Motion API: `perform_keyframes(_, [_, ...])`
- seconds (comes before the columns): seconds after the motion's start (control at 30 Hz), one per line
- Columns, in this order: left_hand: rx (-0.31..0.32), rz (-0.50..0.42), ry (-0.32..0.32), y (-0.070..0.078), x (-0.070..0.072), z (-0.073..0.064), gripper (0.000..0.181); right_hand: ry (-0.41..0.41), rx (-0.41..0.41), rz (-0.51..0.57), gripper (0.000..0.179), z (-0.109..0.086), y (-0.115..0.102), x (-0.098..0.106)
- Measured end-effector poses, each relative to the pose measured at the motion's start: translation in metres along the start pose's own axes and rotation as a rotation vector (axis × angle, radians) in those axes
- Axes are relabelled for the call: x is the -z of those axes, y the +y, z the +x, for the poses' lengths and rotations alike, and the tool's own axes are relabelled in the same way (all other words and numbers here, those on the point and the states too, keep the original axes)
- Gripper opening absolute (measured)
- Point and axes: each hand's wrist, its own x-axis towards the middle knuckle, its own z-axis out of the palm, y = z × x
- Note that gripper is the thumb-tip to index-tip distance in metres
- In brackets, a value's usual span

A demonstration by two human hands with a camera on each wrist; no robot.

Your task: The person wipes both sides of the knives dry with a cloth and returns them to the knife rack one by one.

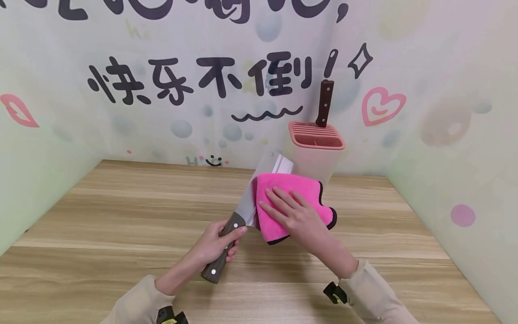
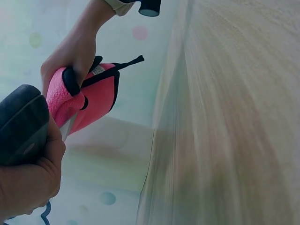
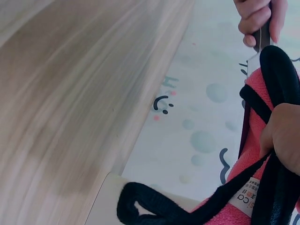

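In the head view my left hand (image 1: 218,240) grips the dark, riveted handle (image 1: 220,256) of a cleaver. Its broad steel blade (image 1: 252,186) points up and away over the table. My right hand (image 1: 297,216) holds a pink cloth (image 1: 289,186) with black edging against the blade, fingers spread along its top. From the right wrist view, the cloth (image 3: 255,140) is folded about the blade, with the thumb on its underside and a white label showing. The left wrist view shows the butt of the handle (image 2: 23,124) close up. Cloth covers much of the blade.
Behind the cloth stands a pale knife block (image 1: 317,157) with a pink slotted top, holding one brown-handled knife (image 1: 325,103). The wood-grain table (image 1: 133,216) meets a printed backdrop (image 1: 182,130) at its rear edge, with side panels left and right.
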Motion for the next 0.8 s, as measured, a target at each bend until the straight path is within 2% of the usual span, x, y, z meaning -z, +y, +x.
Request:
perform_keyframes(0.23, [-0.004,0.018,0.017,0.0010,0.0012,0.0000,0.032,0.006,0.053,0.015,0.059,-0.0006,-0.0049,0.0018])
perform_keyframes(0.5, [-0.005,0.004,0.019,0.0016,0.0014,0.0007,0.032,0.037,0.123,0.024,0.052,-0.0040,-0.0069,0.0010])
perform_keyframes(0.8, [0.004,-0.022,0.027,0.0030,0.0016,0.0015,0.031,0.009,0.157,0.014,0.052,-0.0048,-0.0101,0.0042])
